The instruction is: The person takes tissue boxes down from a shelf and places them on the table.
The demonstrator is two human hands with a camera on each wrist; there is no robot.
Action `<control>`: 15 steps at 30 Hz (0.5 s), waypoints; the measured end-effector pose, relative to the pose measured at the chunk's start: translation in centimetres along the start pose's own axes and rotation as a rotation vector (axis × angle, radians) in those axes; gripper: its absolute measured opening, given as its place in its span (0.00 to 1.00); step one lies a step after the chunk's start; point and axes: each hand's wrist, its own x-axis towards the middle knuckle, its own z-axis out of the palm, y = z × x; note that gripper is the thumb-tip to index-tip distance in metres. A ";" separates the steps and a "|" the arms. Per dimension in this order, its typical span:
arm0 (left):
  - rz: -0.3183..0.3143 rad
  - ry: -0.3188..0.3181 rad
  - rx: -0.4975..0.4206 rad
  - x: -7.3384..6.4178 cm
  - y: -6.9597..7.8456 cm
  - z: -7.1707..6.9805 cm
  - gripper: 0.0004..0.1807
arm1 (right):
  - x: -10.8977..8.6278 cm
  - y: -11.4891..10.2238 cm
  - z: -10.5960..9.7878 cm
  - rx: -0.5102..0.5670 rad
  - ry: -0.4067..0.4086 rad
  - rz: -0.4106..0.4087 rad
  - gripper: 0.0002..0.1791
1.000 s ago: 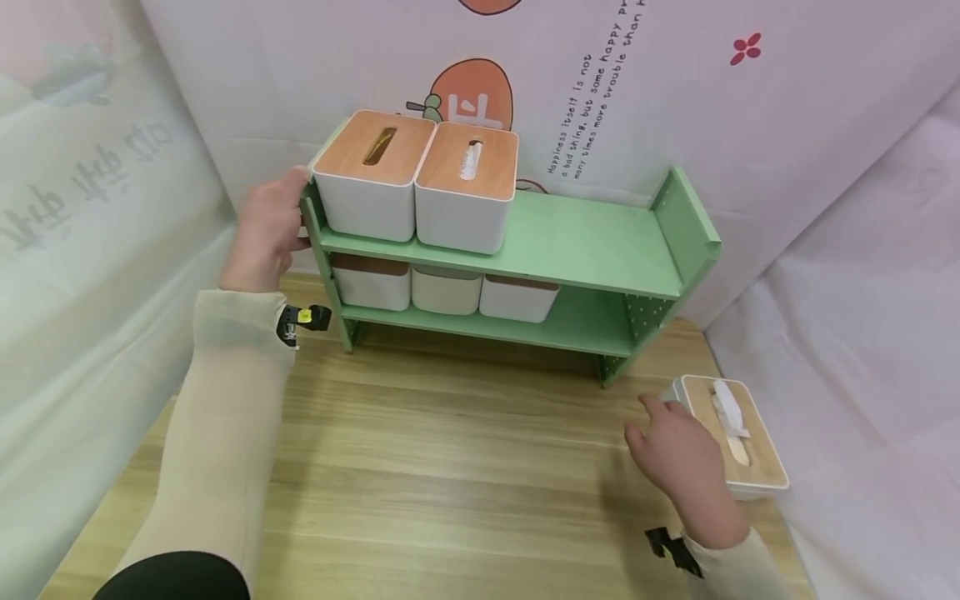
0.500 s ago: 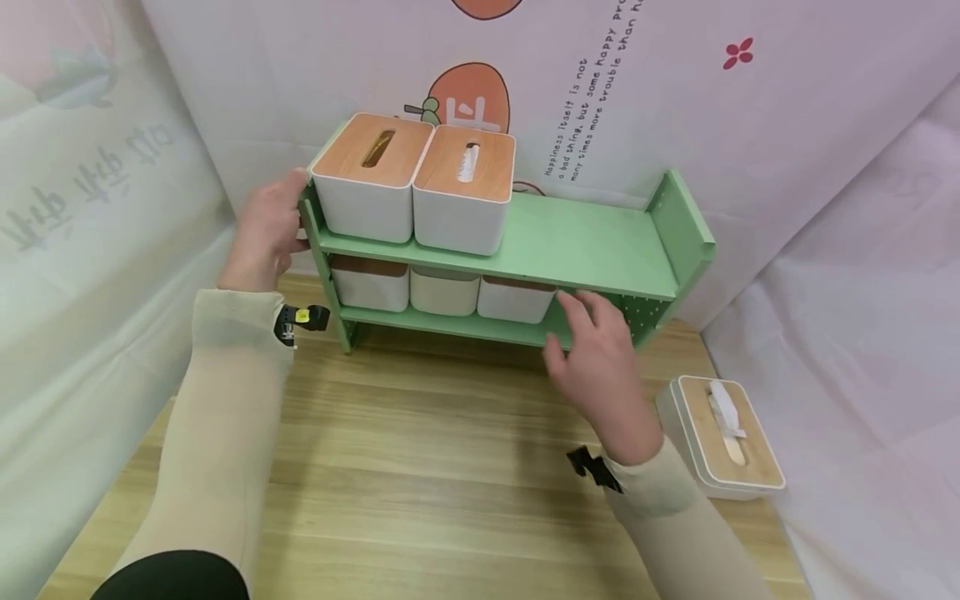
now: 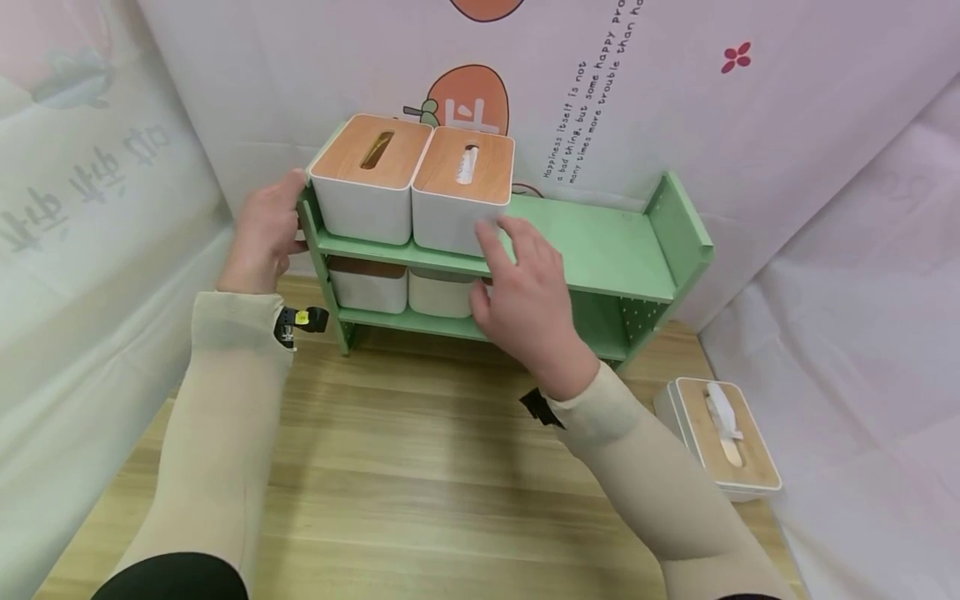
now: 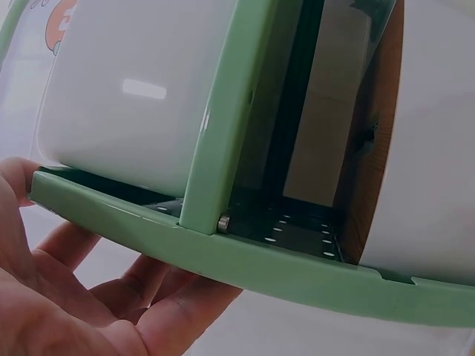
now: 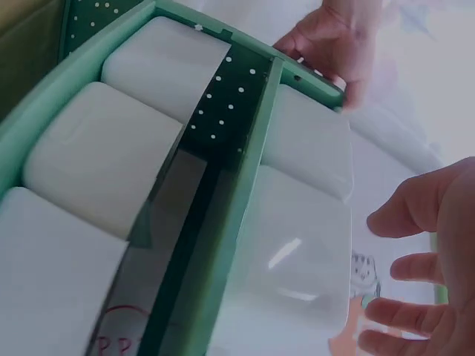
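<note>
A green two-tier shelf (image 3: pixel 600 242) stands against the back wall. My left hand (image 3: pixel 262 229) holds its left side panel; in the left wrist view the thumb lies at the panel's end and the fingers (image 4: pixel 185 304) along its outer face. Two white tissue boxes with wood lids sit side by side on the upper tier, the left one (image 3: pixel 360 208) and the right one (image 3: pixel 450 221). My right hand (image 3: pixel 528 304) is in front of the right one, fingers spread and holding nothing. In the right wrist view a gap shows between this hand (image 5: pixel 438 259) and the boxes.
The lower tier bears a white box (image 3: pixel 367 287), a cream box (image 3: pixel 438 296) and a third white box (image 5: pixel 52 274), mostly behind my right hand in the head view. Another tissue box (image 3: pixel 727 437) with tissue poking out stands on the wooden surface (image 3: pixel 420 450) at right, beside the cloth wall.
My right hand has moved left and up from beside the tissue box at right to the front of the upper right tissue box. My left hand stays on the shelf's side panel.
</note>
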 end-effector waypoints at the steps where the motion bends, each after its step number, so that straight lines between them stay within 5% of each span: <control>1: 0.001 0.001 -0.007 0.0 0.0 0.0 0.36 | 0.6 -0.2 0.2 -0.006 -0.002 -0.017 0.32; 15: 0.010 0.007 -0.024 0.2 -0.2 0.0 0.36 | 5.6 -1.8 2.3 -0.136 -0.137 -0.079 0.31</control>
